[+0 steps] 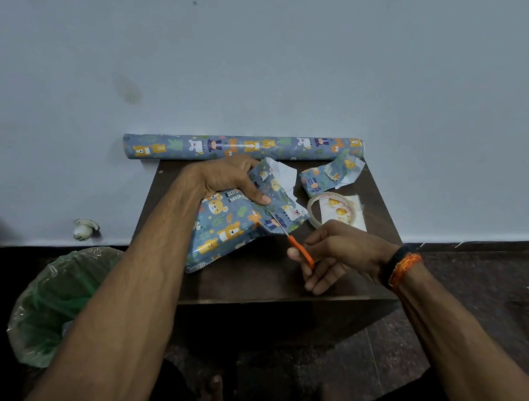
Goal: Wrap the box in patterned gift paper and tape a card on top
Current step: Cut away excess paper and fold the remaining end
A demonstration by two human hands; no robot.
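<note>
- The box (227,231), a flat parcel already covered in blue gift paper printed with bears and leaves, lies near the middle of the small dark brown worktop (263,279), tilted, with a loose flap of excess paper (282,183) sticking up at its far-right end.
- The left hand (230,179) presses down on the box's far end, its fingers (258,196) clamped over the paper just beside the cutting line.
- The right hand (327,252) has its fingers closed through the orange-handled scissors (295,245), whose blades reach the paper at the box's right corner; whether the blades are parted I cannot tell.
- Risk: the blades point toward the left thumb, so a slip or hurried snip could nick it.
- Risk: cutting too near the box would leave too little flap to fold, baring the end.
- Risk: the paper is crumpled, so the cut may tear raggedly.
- The clear tape roll (313,210) rests on the white card (350,215) just beside the box; a swept elbow could push both off.
</note>
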